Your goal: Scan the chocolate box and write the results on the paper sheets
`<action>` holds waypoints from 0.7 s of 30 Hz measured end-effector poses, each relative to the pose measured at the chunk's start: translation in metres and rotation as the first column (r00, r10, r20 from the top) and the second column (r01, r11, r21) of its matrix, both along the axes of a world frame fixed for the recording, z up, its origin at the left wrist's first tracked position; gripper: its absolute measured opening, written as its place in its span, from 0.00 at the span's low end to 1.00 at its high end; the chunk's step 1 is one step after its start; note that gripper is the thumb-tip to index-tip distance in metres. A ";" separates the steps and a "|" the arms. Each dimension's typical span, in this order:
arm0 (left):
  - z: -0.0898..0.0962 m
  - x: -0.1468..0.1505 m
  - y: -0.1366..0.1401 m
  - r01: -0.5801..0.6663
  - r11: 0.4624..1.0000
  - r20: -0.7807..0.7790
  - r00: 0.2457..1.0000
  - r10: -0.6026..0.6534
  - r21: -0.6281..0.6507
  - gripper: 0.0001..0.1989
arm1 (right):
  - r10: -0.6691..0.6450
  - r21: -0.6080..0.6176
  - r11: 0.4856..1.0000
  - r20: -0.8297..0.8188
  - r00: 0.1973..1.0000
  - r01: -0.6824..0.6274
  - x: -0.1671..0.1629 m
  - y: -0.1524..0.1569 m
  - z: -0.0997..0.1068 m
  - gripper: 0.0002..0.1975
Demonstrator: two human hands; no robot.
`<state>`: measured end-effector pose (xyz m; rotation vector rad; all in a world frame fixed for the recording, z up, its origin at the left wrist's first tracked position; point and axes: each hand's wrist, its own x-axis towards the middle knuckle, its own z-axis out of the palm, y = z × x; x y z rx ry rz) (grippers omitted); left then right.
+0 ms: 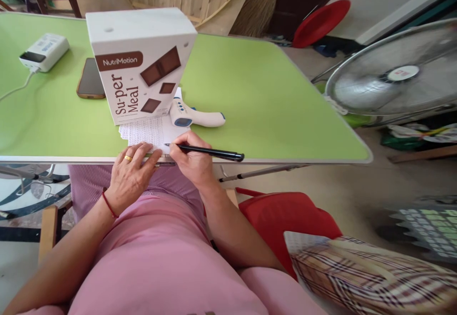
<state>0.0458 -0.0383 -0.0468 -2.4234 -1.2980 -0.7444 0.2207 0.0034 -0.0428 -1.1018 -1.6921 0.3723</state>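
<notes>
My right hand point(194, 158) grips a black pen point(214, 152), its tip at the written sheet of paper point(153, 133) by the table's front edge. Flat on the lower part of that paper lies my left hand point(134, 169), fingers spread, a ring on one of them. Rows of small handwriting cover much of the sheet. A white and brown NutriMotion box point(141, 67) stands upright just behind, hiding the paper's far part. Beside the box, a white and blue infrared thermometer point(196, 116) lies partly over the sheet.
On the green table point(246, 81), a phone point(91, 80) lies partly behind the box, left of it. Farther left sits a white power bank point(46, 52) with a cable. A large fan point(396, 74) stands right of the table. A red chair point(289, 215) and plaid bag point(371, 272) are at my right.
</notes>
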 end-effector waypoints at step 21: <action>-0.001 -0.001 0.001 0.004 1.000 0.003 1.000 -0.004 -0.003 0.15 | 0.006 0.002 1.000 -0.054 0.999 -0.006 -0.001 -0.002 0.001 0.07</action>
